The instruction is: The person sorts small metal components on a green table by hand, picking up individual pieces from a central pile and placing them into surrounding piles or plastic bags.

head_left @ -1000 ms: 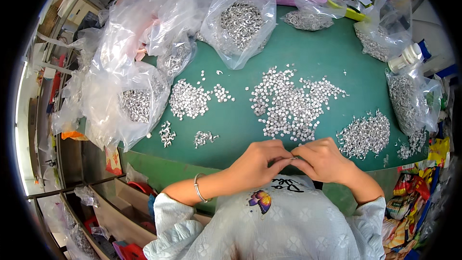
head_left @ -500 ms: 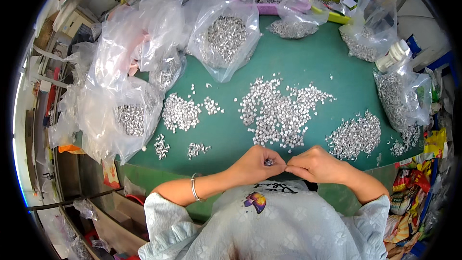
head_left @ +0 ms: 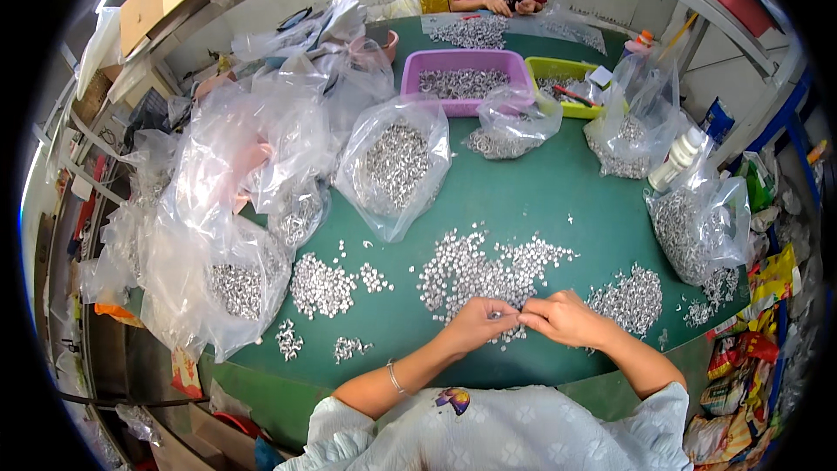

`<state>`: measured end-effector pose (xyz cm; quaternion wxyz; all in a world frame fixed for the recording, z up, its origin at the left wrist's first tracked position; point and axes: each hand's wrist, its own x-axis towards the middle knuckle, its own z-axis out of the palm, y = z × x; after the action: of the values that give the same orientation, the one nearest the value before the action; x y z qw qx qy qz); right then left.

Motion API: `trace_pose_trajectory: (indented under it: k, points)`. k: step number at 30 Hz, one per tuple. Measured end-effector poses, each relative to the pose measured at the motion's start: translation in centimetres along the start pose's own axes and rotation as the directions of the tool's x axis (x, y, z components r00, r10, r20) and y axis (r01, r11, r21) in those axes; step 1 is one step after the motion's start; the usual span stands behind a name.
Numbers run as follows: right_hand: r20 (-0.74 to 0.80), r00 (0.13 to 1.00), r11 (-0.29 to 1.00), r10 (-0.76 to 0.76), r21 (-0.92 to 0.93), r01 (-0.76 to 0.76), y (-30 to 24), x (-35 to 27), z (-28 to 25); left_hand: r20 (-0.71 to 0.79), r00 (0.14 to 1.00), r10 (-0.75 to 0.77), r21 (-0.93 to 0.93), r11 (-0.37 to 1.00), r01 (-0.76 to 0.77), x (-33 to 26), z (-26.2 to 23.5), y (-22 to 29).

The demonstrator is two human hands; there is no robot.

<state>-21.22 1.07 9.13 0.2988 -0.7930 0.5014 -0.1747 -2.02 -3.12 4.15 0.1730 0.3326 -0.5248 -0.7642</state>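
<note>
Pinching hands: the left hand (head_left: 475, 324) and right hand (head_left: 567, 317) meet fingertip to fingertip above the bench (head_left: 514, 196), inward of its near edge.
Left fingers: curled round a small metal piece (head_left: 495, 315), a glint of it showing in the curl.
Right fingers: clenched, thumb to forefinger, against the left tips; I cannot tell what is between them.
Middle pile: flat silvery bits (head_left: 475, 272) just beyond the hands, some loose beneath them.
Right pile: curly silvery bits (head_left: 628, 298) toward the bench's near right corner, beside the right forearm.
Left clusters: two small heaps, one (head_left: 289, 342) and another (head_left: 351, 349), near the bench's near left corner.
Steady hold: the left hand is probably best kept firm, letting the right fingertips do the fine work.
Likely slip: so small a piece could spring away; a low, light pinch should suit.
</note>
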Motion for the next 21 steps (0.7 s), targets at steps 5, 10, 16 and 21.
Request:
trace_pose_trajectory:
  k: [5, 10, 16, 21]
  points:
    - [-0.06, 0.997, 0.98, -0.047, 0.19, 0.057, 0.3, -0.3, 0.8, 0.013, 0.996, -0.092, -0.069, 0.993, 0.092, -0.4, 0.1, 0.5]
    - [-0.189, 0.98, 0.971, -0.064, 0.216, 0.105, 1.3, -1.0, 2.3, 0.036, 0.988, -0.147, -0.063, 0.987, 0.15, -0.5, -0.1, 1.5]
    - [-0.228, 0.965, 0.986, 0.126, 0.134, -0.097, 2.2, -3.0, 1.6, 0.002, 0.999, -0.054, 0.119, 0.991, 0.053, 1.3, 1.4, 0.8]
    - [-0.503, 0.74, 0.864, 0.447, 0.028, -0.503, 6.6, -6.6, -1.5, -0.044, 0.998, -0.042, -0.058, 0.998, 0.039, 1.6, 1.5, -0.5]
